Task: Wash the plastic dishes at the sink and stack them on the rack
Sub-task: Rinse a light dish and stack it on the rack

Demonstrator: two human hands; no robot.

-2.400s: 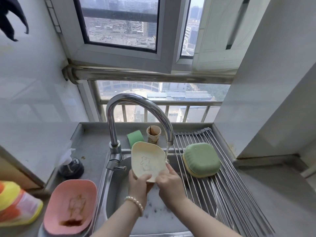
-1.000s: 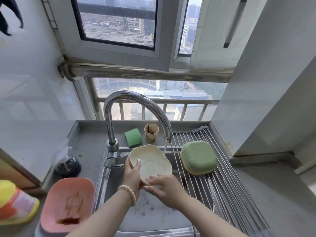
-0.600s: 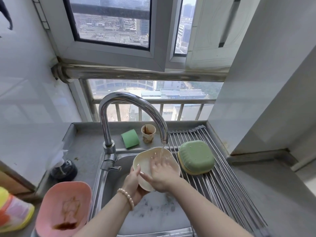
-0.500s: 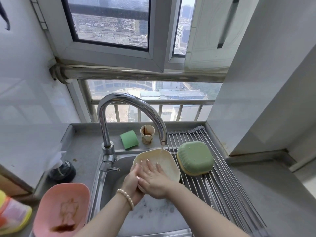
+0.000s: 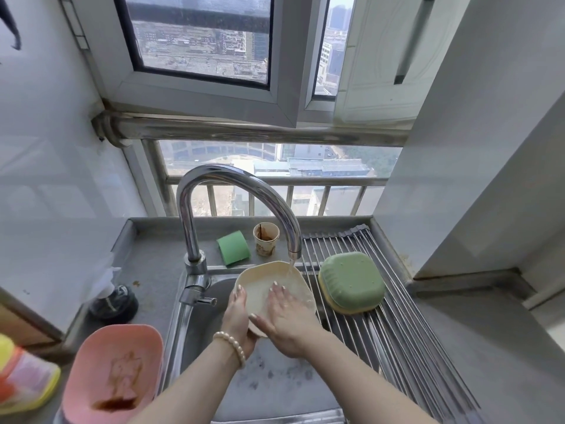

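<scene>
A cream plastic dish (image 5: 263,281) is tilted over the sink (image 5: 275,384), under water running from the tap (image 5: 235,191). My left hand (image 5: 237,319) grips the dish by its left rim, thumb on the inside. My right hand (image 5: 282,319) lies flat inside the dish, fingers spread on its wet surface. A green dish (image 5: 351,281) rests upside down on a yellow one on the metal rack (image 5: 406,347) to the right. A pink dish (image 5: 116,368) with brown stains sits on the counter at the lower left.
A green sponge (image 5: 233,247) and a stained paper cup (image 5: 266,242) stand behind the sink. A dark bottle (image 5: 114,302) is on the left counter, and a yellow and orange object (image 5: 21,377) lies at the left edge. Walls close in on both sides.
My right hand moved from the dish's lower rim into its bowl and now rubs there. The dish shifted right, under the water stream. The brown mark seen earlier in the dish no longer shows.
</scene>
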